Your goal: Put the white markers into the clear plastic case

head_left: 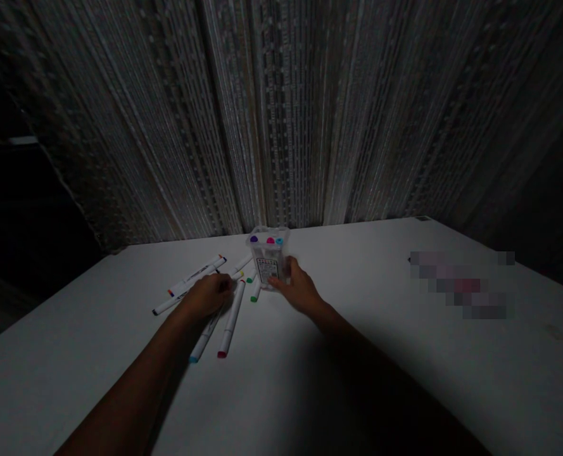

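Observation:
A clear plastic marker case (pixel 268 256) stands upright near the far edge of the table, with a few markers inside showing purple, pink and light blue ends. My right hand (pixel 300 288) grips its right side, thumb across the front by the printed label. Among the loose white markers to the left, my left hand (pixel 209 294) is closed, its fingertips curled down; what they hold, if anything, is hidden. A red-capped marker (pixel 232 322) and a blue-capped marker (pixel 206 337) lie just in front of that hand. Green-capped markers (pixel 255 292) lie beside the case.
Several more markers (pixel 196 275) with orange and dark caps lie left of my left hand. The white table (pixel 272 392) runs up to a patterned curtain (pixel 281 114). A blurred-out pinkish item (pixel 461 285) lies at the right. Lighting is dim.

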The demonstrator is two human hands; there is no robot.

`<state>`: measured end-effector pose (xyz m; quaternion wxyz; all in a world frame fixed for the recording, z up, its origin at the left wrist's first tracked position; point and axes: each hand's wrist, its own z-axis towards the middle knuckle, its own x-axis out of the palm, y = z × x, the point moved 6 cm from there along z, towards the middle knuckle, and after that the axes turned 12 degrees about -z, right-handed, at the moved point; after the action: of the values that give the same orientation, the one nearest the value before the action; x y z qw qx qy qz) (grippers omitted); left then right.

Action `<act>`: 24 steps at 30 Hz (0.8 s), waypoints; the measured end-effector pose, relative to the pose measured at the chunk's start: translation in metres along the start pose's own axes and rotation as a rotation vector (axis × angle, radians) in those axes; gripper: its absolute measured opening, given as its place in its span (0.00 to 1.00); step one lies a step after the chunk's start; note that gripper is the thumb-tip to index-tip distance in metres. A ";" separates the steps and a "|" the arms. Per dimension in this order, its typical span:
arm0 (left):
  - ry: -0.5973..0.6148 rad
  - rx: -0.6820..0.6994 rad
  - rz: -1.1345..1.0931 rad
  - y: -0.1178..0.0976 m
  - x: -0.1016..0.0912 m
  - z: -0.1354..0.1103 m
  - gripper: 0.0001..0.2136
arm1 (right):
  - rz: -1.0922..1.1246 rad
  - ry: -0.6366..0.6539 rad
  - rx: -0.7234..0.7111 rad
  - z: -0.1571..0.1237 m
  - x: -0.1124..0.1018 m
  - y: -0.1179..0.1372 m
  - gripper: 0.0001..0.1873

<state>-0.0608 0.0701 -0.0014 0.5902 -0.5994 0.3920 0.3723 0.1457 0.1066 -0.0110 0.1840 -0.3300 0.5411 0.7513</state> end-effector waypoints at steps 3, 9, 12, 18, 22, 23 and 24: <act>-0.025 0.026 -0.043 -0.007 -0.003 -0.002 0.11 | 0.022 -0.002 -0.005 0.000 0.001 0.000 0.29; 0.037 -0.040 -0.033 -0.020 0.002 -0.010 0.12 | 0.040 -0.012 -0.032 0.002 0.002 -0.002 0.28; 0.001 -0.059 0.004 -0.025 0.004 -0.010 0.10 | 0.036 -0.011 -0.026 0.003 0.002 -0.002 0.28; -0.059 -0.066 0.036 -0.023 0.005 -0.006 0.08 | 0.031 -0.009 -0.008 0.002 0.000 0.000 0.28; -0.098 -0.015 -0.023 -0.025 0.003 -0.007 0.10 | 0.020 -0.014 0.000 0.002 -0.002 0.001 0.27; -0.104 0.025 -0.058 -0.028 0.003 -0.008 0.11 | 0.018 -0.016 0.001 0.001 -0.002 0.001 0.27; -0.093 0.085 -0.094 -0.032 0.004 -0.009 0.12 | 0.016 -0.016 0.005 0.001 -0.002 0.001 0.27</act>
<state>-0.0302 0.0605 0.0085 0.6494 -0.5736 0.3511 0.3550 0.1459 0.1078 -0.0084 0.1832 -0.3191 0.5439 0.7542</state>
